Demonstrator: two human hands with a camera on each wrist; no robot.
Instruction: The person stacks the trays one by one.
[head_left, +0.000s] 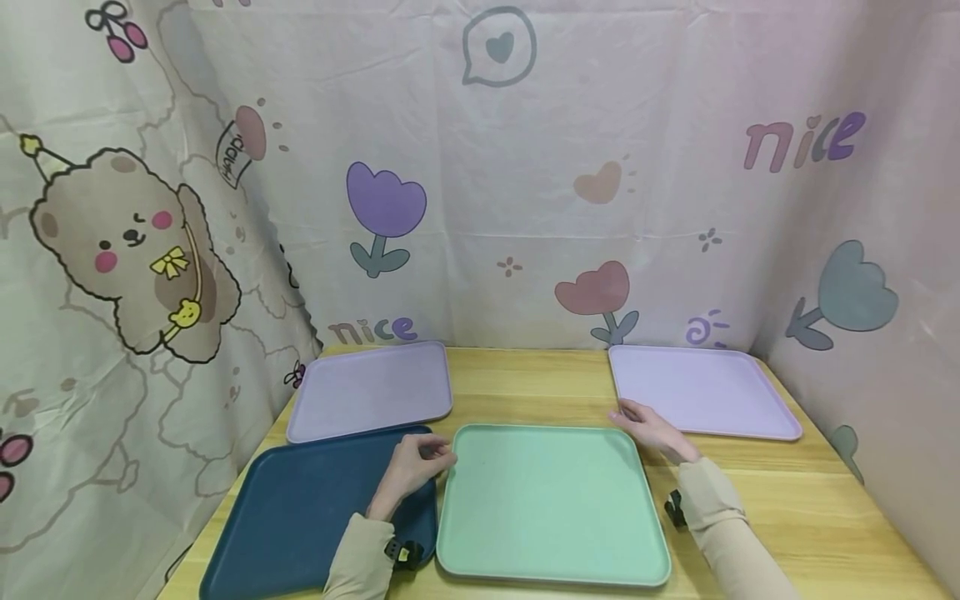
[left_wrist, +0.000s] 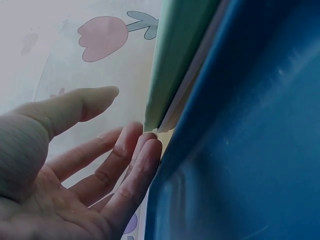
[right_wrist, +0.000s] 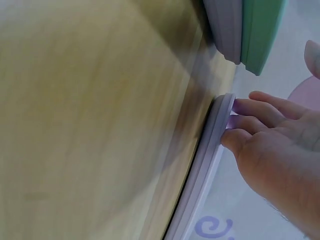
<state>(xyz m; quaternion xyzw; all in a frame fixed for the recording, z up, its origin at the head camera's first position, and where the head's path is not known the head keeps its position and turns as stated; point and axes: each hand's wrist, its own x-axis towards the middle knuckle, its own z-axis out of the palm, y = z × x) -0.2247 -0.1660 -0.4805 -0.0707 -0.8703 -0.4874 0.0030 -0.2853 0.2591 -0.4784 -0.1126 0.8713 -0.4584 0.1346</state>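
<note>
A mint green tray [head_left: 551, 500] lies flat at the front middle of the wooden table [head_left: 525, 383]. My left hand [head_left: 429, 456] is at its far left corner, above a dark blue tray [head_left: 300, 508]. The left wrist view shows this hand [left_wrist: 125, 120] with loosely straight fingers [left_wrist: 137, 160] touching where the blue tray [left_wrist: 250, 150] meets the green tray [left_wrist: 175, 65]. My right hand [head_left: 641, 423] lies by the green tray's far right corner. Its fingertips [right_wrist: 250, 107] touch the rim of a lilac tray [right_wrist: 212, 135]. Neither hand holds anything.
Two lilac trays lie at the back, one on the left [head_left: 367, 387] and one on the right [head_left: 701, 390]. A cartoon-print curtain [head_left: 525, 167] encloses the table at the back and on both sides. Bare wood [head_left: 787, 500] shows at the front right.
</note>
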